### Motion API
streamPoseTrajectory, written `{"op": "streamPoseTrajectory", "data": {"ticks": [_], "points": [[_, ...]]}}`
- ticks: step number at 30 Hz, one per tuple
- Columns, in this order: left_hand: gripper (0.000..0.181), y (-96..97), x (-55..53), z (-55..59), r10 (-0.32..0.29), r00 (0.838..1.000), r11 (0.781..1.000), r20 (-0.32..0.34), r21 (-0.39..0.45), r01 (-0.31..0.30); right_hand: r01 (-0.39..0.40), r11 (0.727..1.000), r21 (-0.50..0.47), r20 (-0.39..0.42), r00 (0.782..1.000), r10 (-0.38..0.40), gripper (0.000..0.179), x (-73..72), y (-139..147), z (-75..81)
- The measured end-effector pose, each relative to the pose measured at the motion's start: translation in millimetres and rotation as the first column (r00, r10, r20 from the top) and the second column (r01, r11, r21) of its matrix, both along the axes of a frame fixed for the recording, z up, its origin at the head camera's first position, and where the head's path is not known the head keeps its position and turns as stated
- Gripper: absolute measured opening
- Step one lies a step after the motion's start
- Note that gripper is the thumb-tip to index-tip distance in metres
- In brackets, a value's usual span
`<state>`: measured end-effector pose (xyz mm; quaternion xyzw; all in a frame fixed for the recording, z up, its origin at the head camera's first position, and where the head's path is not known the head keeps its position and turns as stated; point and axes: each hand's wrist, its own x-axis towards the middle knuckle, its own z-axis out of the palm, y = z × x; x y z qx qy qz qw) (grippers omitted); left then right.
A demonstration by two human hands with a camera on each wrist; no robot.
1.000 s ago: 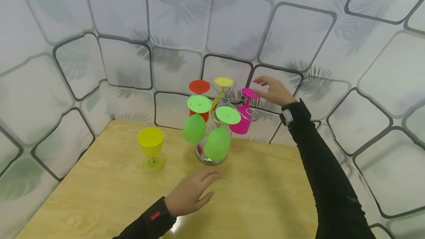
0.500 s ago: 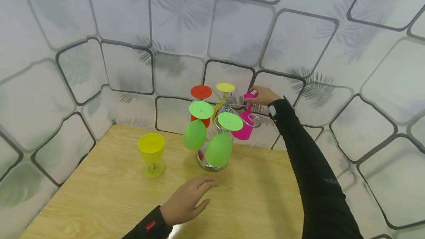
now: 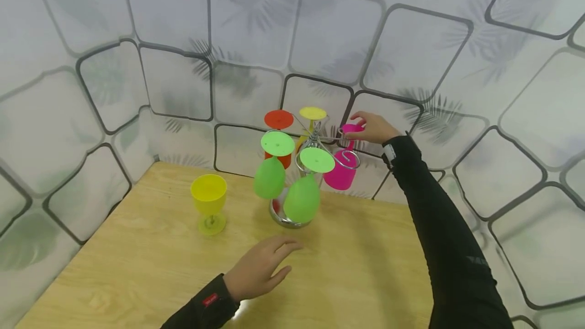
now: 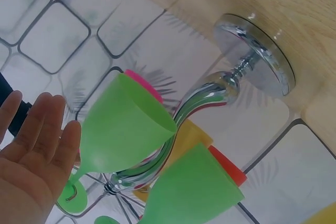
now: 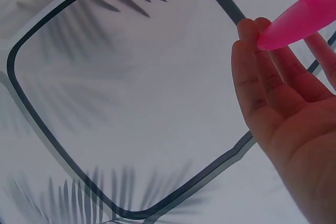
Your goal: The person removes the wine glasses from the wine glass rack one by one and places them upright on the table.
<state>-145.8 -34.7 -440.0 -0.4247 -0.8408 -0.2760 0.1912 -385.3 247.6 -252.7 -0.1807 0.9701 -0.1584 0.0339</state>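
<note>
A chrome goblet rack (image 3: 287,223) stands near the table's back edge with goblets hanging upside down by their feet. With its fingers at the foot's rim, my right hand (image 3: 376,128) pinches the pink goblet (image 3: 340,174) on the rack's right side. In the right wrist view the fingertips touch the rim of the pink foot (image 5: 294,24). Two green goblets (image 3: 301,201) hang at the front. Behind them are a red goblet (image 3: 279,119) and a yellow goblet (image 3: 313,112), partly hidden. My left hand (image 3: 261,269) hovers before the rack, fingers extended, holding nothing.
Upright on the table, left of the rack, is another yellow goblet (image 3: 208,197). The light wooden table (image 3: 132,258) meets a patterned wall covering (image 3: 247,90) behind and at the left. Wire arms (image 3: 349,159) radiate from the rack's top.
My right hand came down to the pink goblet's foot and took hold of it. The goblet has since shifted slightly right relative to the rack's loop. My left hand stays nearly still.
</note>
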Motion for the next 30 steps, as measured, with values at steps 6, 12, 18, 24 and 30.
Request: {"op": "streamPoseTrajectory", "data": {"ticks": [6, 12, 18, 24, 30], "points": [[0.046, -1.6, -1.4, 1.8, 0.007, 1.000, 1.000, 0.017, -0.014, -0.007, -0.046, 0.999, -0.026, -0.040, 0.998, 0.045, 0.070, -0.3, -12.8, 6.9], [0.047, -1.9, -0.3, 1.3, 0.028, 1.000, 1.000, 0.013, -0.003, -0.028, -0.063, 0.998, -0.024, -0.058, 0.996, 0.061, 0.067, -8.8, -29.7, 11.1], [0.047, -3.8, 3.8, -1.7, 0.030, 1.000, 0.999, 0.005, 0.017, -0.030, -0.041, 0.999, -0.002, -0.034, 0.999, 0.041, 0.065, -19.9, -34.9, 9.6], [0.046, -6.7, 3.7, -4.4, 0.032, 0.999, 0.999, 0.016, 0.011, -0.033, -0.003, 0.999, 0.041, -0.022, 1.000, 0.004, 0.067, -28.9, -18.6, 4.1], [0.047, -8.0, 1.2, -4.5, 0.031, 0.999, 0.999, 0.013, 0.009, -0.032, 0.037, 0.997, 0.061, -0.026, 0.999, -0.035, 0.066, -35.5, 2.5, 4.2]]}}
